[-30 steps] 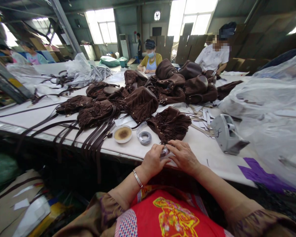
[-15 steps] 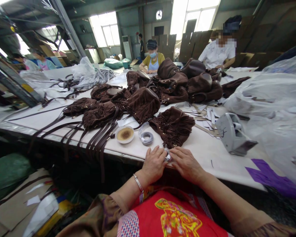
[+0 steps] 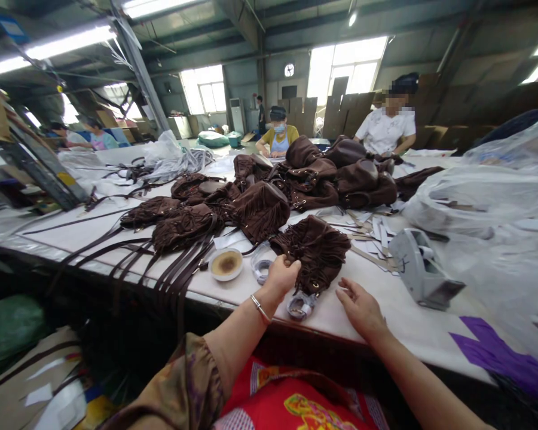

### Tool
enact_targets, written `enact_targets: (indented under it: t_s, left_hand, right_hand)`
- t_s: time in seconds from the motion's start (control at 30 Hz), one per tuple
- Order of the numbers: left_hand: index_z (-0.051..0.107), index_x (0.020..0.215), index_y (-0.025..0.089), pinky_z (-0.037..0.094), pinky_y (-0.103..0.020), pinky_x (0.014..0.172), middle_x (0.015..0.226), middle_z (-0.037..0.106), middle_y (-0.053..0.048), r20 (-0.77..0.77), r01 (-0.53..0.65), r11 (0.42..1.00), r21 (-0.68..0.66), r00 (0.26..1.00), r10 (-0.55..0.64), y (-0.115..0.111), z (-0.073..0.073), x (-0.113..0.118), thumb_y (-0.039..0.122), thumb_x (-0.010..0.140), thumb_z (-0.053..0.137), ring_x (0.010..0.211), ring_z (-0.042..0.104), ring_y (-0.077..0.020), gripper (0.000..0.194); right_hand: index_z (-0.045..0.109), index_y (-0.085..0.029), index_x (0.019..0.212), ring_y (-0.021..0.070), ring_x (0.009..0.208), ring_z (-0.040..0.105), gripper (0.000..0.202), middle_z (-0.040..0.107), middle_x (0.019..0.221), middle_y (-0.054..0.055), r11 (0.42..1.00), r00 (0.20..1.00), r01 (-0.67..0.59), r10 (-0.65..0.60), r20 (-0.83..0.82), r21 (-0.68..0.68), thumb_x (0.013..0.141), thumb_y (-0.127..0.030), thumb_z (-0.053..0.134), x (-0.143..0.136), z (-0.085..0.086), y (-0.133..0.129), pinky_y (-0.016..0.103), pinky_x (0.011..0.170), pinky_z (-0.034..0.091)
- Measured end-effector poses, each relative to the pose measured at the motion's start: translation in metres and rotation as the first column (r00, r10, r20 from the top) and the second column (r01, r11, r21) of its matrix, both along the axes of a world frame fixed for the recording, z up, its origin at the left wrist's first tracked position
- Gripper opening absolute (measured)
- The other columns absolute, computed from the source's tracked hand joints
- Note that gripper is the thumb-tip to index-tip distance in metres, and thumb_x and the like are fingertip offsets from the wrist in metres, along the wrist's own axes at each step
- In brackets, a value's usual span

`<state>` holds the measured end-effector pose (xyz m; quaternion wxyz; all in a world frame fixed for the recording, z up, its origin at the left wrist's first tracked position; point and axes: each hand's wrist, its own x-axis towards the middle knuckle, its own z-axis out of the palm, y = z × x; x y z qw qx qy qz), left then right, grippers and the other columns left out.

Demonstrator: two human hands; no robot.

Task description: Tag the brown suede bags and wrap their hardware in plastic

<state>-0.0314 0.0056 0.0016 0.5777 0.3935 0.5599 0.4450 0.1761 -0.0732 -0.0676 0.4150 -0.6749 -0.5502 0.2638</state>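
Note:
A dark brown fringed bag (image 3: 319,248) lies on the table in front of me. My left hand (image 3: 283,273) has its fingers closed on the bag's near left side. To the right of the bag my right hand (image 3: 362,307) hovers near the table with fingers apart and nothing in it. Between my hands, close to the table's front edge, sits a coil wrapped in clear plastic (image 3: 301,306). A second wrapped coil (image 3: 262,270) lies just left of my left hand, partly hidden by it. Beside that stands a white bowl (image 3: 225,277) with a brownish stain inside.
More brown fringed bags (image 3: 260,209) are heaped across the table, with straps (image 3: 170,280) hanging over its front edge. At right are a grey tape dispenser (image 3: 419,269), paper strips (image 3: 376,236), plastic sheeting (image 3: 497,239) and purple tape (image 3: 497,352). Co-workers sit across the table.
My hands have come apart from the small wrapped coil at the table edge. The left has moved up onto the fringed bag; the right has moved to the right and opened.

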Motion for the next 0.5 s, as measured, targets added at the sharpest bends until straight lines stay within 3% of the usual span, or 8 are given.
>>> enact_targets:
  t_s: [0.1, 0.2, 0.33, 0.43, 0.5]
  left_hand:
    - [0.061, 0.101, 0.014, 0.049, -0.023, 0.063, 0.098, 0.069, -0.01, 0.002, -0.031, 1.0, -0.001, 1.0, 0.031, 0.005, -0.006, 0.011, 0.022, 0.075, 0.072, 0.087, 0.065, -0.0189, 0.03]
    - [0.062, 0.1, 0.014, 0.051, -0.023, 0.062, 0.096, 0.069, -0.01, 0.058, 0.034, 0.999, -0.011, 0.998, -0.033, -0.004, -0.016, 0.027, 0.017, 0.076, 0.067, 0.08, 0.066, -0.0178, 0.025]
    - [0.065, 0.089, 0.015, 0.051, -0.027, 0.063, 0.084, 0.07, -0.008, 0.074, 0.144, 0.989, 0.008, 0.987, -0.145, -0.026, -0.029, 0.061, 0.01, 0.071, 0.066, 0.071, 0.064, -0.0183, 0.018]
    - [0.068, 0.086, 0.015, 0.051, -0.032, 0.068, 0.085, 0.072, -0.01, 0.004, 0.189, 0.979, 0.079, 0.982, -0.19, -0.04, -0.034, 0.086, 0.011, 0.069, 0.068, 0.075, 0.064, -0.0229, 0.017]
    - [0.069, 0.092, 0.015, 0.051, -0.035, 0.074, 0.093, 0.073, -0.013, -0.047, 0.222, 0.963, 0.155, 0.975, -0.217, -0.045, -0.034, 0.093, 0.013, 0.07, 0.068, 0.082, 0.065, -0.0264, 0.022]
  right_hand:
    - [0.061, -0.012, 0.121, 0.0248, 0.096, 0.066, 0.045, 0.065, 0.119, 0.017, 0.986, 0.988, -0.052, 0.027, 0.151, 0.159, 0.088, -0.041, 0.051, -0.009, 0.018, 0.001, 0.039, 0.081, 0.057]
    - [0.061, -0.013, 0.121, 0.0252, 0.093, 0.065, 0.043, 0.066, 0.114, 0.017, 0.951, 0.957, -0.127, 0.043, 0.286, 0.281, 0.09, -0.041, 0.051, -0.016, 0.044, 0.019, 0.039, 0.079, 0.055]
    - [0.058, -0.01, 0.125, 0.0272, 0.077, 0.068, 0.064, 0.071, 0.084, 0.013, 0.991, 0.902, 0.017, -0.071, 0.426, 0.13, 0.084, -0.058, 0.059, -0.029, 0.071, 0.068, 0.038, 0.07, 0.053]
    - [0.066, -0.013, 0.105, 0.0266, 0.066, 0.068, 0.067, 0.07, 0.072, 0.013, 0.993, 0.854, 0.12, -0.111, 0.509, 0.016, 0.074, -0.073, 0.061, -0.042, 0.076, 0.101, 0.034, 0.058, 0.05]
    - [0.068, -0.016, 0.09, 0.0256, 0.063, 0.067, 0.058, 0.069, 0.069, 0.012, 0.992, 0.839, 0.13, -0.109, 0.533, -0.001, 0.076, -0.071, 0.06, -0.047, 0.075, 0.114, 0.033, 0.057, 0.049]
